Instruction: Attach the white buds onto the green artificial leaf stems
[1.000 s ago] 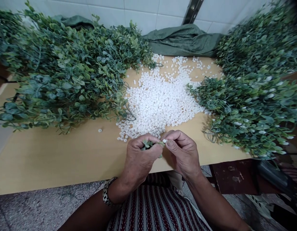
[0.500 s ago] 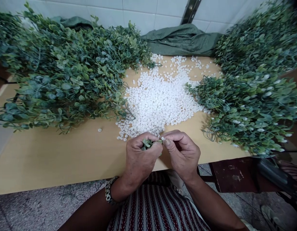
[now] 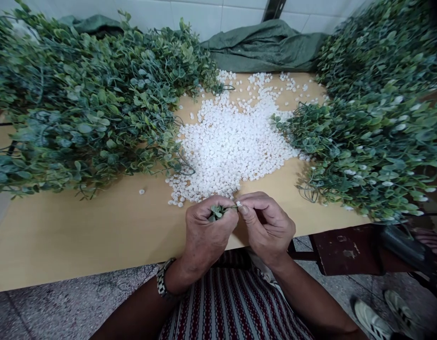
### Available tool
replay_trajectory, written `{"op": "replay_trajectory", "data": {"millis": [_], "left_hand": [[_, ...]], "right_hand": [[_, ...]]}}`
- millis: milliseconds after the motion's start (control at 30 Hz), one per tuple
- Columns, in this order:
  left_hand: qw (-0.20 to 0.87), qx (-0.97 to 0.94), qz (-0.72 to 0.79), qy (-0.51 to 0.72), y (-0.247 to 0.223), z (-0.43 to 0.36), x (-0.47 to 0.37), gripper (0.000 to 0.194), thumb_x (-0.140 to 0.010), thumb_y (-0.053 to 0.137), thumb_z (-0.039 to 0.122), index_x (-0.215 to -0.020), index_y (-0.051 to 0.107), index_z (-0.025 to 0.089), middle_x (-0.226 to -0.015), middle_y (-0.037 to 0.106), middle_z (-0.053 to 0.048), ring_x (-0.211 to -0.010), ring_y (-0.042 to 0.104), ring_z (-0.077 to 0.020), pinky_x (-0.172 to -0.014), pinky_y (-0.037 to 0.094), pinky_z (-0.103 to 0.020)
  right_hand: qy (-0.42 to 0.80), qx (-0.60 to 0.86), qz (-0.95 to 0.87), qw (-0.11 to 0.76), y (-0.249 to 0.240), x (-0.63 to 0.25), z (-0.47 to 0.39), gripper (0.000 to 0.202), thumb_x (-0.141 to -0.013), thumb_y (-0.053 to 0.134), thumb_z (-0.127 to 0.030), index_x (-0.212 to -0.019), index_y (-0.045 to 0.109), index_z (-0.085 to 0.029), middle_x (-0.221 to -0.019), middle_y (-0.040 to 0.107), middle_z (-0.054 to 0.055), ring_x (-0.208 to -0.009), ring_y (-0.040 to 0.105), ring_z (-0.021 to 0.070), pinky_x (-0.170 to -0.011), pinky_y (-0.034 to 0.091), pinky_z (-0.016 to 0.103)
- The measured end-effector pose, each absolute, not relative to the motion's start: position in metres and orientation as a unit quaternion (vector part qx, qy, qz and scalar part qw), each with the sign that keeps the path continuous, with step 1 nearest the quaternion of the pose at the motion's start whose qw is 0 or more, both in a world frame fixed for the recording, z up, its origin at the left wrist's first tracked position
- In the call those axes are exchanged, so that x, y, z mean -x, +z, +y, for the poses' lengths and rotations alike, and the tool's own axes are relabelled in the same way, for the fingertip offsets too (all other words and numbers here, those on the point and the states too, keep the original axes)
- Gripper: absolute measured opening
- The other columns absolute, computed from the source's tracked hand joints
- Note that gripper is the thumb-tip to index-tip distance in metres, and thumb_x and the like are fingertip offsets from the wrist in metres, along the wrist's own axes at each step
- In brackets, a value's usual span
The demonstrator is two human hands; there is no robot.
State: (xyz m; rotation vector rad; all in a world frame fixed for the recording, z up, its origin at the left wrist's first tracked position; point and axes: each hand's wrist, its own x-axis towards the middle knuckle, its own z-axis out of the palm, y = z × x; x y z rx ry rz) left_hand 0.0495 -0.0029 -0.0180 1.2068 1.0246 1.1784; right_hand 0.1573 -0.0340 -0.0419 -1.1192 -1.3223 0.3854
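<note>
My left hand (image 3: pixel 211 231) is closed round a green artificial leaf sprig (image 3: pixel 217 212), whose leaves poke out between thumb and forefinger. A thin stem of it points right toward my right hand (image 3: pixel 269 226). That hand pinches a small white bead (image 3: pixel 238 203) between thumb and forefinger, against the stem tip. Whether the bead sits on the stem or only touches it I cannot tell. Just beyond both hands spreads a heap of white beads (image 3: pixel 232 141) on the tan table (image 3: pixel 98 236).
Leafy artificial stems (image 3: pixel 87 108) are piled at the left. To the right lies a bunch with white tips (image 3: pixel 374 160), with more foliage (image 3: pixel 384 52) behind it. A green cloth (image 3: pixel 264 47) lies along the wall. One loose bead (image 3: pixel 141 191) rests at left. A dark red bench (image 3: pixel 346 250) stands below right.
The camera view has tilted slightly, so the table's contents appear a little higher and shoes show at lower right. Both hands keep nearly the same pose, with the bead still pinched at the stem.
</note>
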Motion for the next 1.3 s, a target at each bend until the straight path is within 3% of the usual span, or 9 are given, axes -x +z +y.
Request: {"op": "replay_trajectory", "data": {"millis": [267,867,1133,1300], "left_hand": [[0.504,-0.545,0.435,0.509,-0.019,-0.003,-0.053,0.016,-0.062,0.052,0.005,-0.054,0.06,0.016,-0.047,0.047,0.007,-0.044,0.037,-0.0047,-0.041,0.031,-0.015],[0.424,-0.616,0.448,0.489,-0.017,-0.005,-0.055,0.016,-0.064,0.051,0.007,-0.056,0.06,0.016,-0.051,0.054,0.004,-0.047,0.046,-0.0078,-0.046,0.037,-0.018],[0.501,-0.609,0.411,0.457,-0.012,-0.001,-0.052,0.015,-0.068,0.049,0.008,-0.058,0.055,0.016,-0.05,0.045,0.005,-0.045,0.037,-0.0064,-0.044,0.033,-0.018],[0.587,-0.561,0.411,0.414,-0.011,0.0,-0.045,0.011,-0.067,0.055,0.01,-0.075,0.053,0.018,-0.061,0.048,0.005,-0.051,0.039,-0.0078,-0.047,0.034,-0.019]], "right_hand": [[0.112,0.491,-0.605,0.617,-0.044,-0.158,-0.033,0.022,-0.079,0.057,0.0,-0.09,0.062,-0.018,-0.081,0.064,0.003,-0.077,0.062,0.0138,-0.067,0.053,0.028],[0.111,0.487,-0.611,0.614,-0.042,-0.161,-0.033,0.02,-0.081,0.053,-0.004,-0.088,0.062,-0.019,-0.078,0.065,0.004,-0.077,0.064,0.0174,-0.066,0.055,0.033],[0.063,0.475,-0.643,0.598,-0.043,-0.163,-0.034,0.025,-0.078,0.054,0.0,-0.094,0.061,-0.019,-0.082,0.066,0.006,-0.084,0.064,0.0189,-0.07,0.055,0.034],[0.098,0.494,-0.643,0.577,-0.041,-0.169,-0.036,0.018,-0.082,0.053,-0.004,-0.09,0.059,-0.02,-0.079,0.063,0.004,-0.078,0.062,0.0164,-0.065,0.053,0.031]]}}
